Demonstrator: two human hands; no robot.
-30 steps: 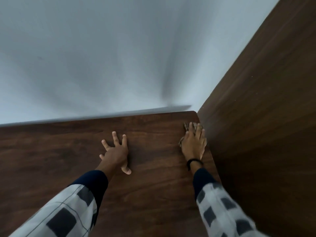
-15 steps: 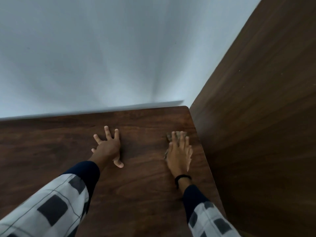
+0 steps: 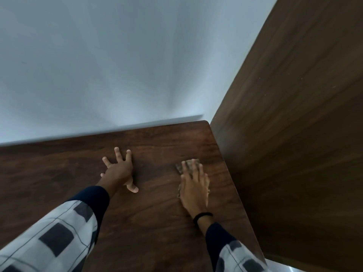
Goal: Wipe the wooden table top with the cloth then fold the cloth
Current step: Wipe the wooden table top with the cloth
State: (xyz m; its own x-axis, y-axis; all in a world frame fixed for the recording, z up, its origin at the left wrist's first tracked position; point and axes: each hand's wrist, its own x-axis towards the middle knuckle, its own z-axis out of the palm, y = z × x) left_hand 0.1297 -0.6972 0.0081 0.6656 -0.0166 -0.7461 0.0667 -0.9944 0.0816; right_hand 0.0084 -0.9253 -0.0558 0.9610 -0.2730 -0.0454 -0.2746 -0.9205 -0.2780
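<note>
A pale wall and a dark wooden panel

A plain white wall (image 3: 117,65) fills the upper left of the view, smooth and softly shadowed, with a lighter strip (image 3: 137,127) running along its foot. A tall dark-brown wooden panel (image 3: 294,134) with straight grain stands upright on the right and meets the wall at a corner. A small pale patch (image 3: 282,266) shows below the panel's lower edge.

No text, label, brand, number or sign can be read here. The tabletop (image 3: 157,232), the cloth (image 3: 178,166), the checked sleeve (image 3: 59,232), the black wristband (image 3: 202,215), the wall (image 3: 98,65) and the wood panel (image 3: 294,134) show no writing.
</note>
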